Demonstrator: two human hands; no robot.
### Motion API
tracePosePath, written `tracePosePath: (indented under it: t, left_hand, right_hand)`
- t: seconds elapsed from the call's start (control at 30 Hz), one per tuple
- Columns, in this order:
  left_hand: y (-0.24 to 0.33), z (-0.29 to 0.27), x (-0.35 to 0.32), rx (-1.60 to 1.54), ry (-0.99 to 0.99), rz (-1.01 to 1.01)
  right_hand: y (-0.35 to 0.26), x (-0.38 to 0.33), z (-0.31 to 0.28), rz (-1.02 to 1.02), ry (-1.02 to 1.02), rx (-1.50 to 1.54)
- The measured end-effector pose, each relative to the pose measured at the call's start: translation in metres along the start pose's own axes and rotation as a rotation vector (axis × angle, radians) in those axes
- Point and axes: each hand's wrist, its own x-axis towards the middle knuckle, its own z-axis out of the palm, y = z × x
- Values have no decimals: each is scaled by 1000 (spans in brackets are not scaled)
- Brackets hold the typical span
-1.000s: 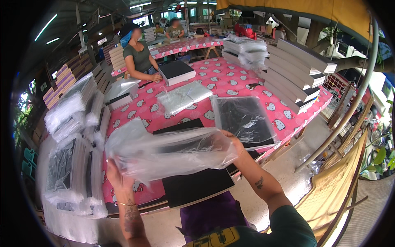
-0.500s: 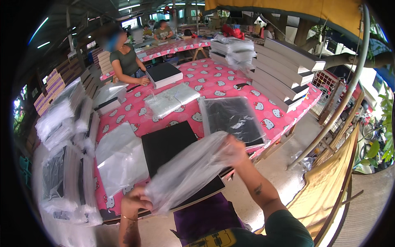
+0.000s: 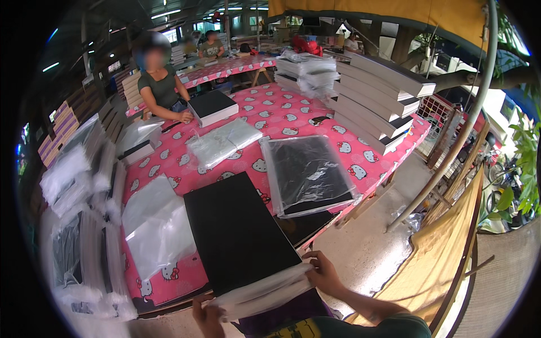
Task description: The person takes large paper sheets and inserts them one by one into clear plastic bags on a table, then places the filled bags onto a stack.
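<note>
A large flat black board point(image 3: 236, 231) lies on the pink patterned tablecloth point(image 3: 282, 115) at the near edge. A clear plastic bag point(image 3: 262, 292) is bunched at the board's near end. My right hand point(image 3: 322, 274) grips the bag at its right side. My left hand point(image 3: 206, 316) holds the bag's left end, low at the frame's lower edge. The bag's mouth sits against the board's near edge.
A bagged black board point(image 3: 309, 173) lies right of the bare one. Loose clear bags point(image 3: 155, 222) sit left, more bags point(image 3: 224, 141) further back. Stacked boards point(image 3: 378, 98) rise at the right. A seated person point(image 3: 160, 84) works across the table. Wrapped stacks point(image 3: 79, 236) line the left.
Both hands have dropped the clear bag from chest height down to the near end of the black board. The bag went from spread wide to bunched at the board's edge.
</note>
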Motion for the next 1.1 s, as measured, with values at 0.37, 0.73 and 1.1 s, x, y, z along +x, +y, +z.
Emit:
tracePosePath:
  t: [0.37, 0.73, 1.1]
  left_hand:
    - [-14, 26, -11, 254, 121, -31]
    - [18, 40, -3, -364, 170, 40]
    - [186, -6, 154, -755, -141, 550]
  right_hand:
    - [14, 0, 27, -126, 377, -33]
    - [25, 15, -35, -32, 3, 297]
    - [-203, 119, 13, -359, -396, 998]
